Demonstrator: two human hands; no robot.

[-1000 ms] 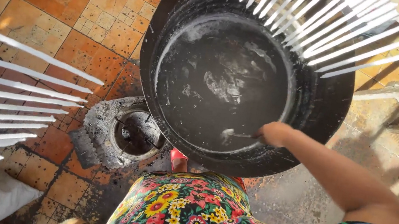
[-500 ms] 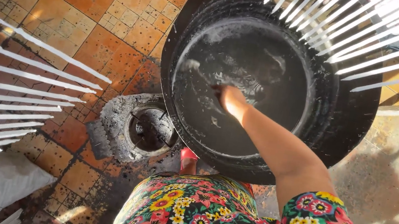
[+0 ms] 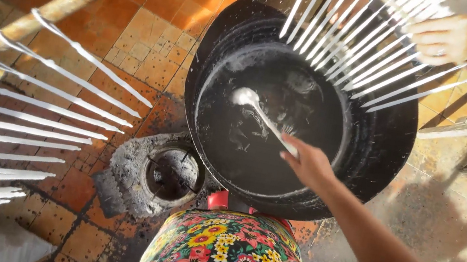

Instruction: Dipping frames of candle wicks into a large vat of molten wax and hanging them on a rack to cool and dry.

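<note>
Over orange floor tiles (image 3: 135, 37), the right hand (image 3: 311, 164) grips a ladle (image 3: 261, 117) in the black pot (image 3: 384, 145); the left hand (image 3: 448, 38) clutches white sticks (image 3: 358, 38).

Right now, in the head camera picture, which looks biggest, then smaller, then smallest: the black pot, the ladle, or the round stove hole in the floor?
1. black pot
2. round stove hole
3. ladle, though long and thin, so close to the hole.

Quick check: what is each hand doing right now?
Right hand: closed on the white ladle in the black pan.
Left hand: closed on white-coated sticks.
</note>
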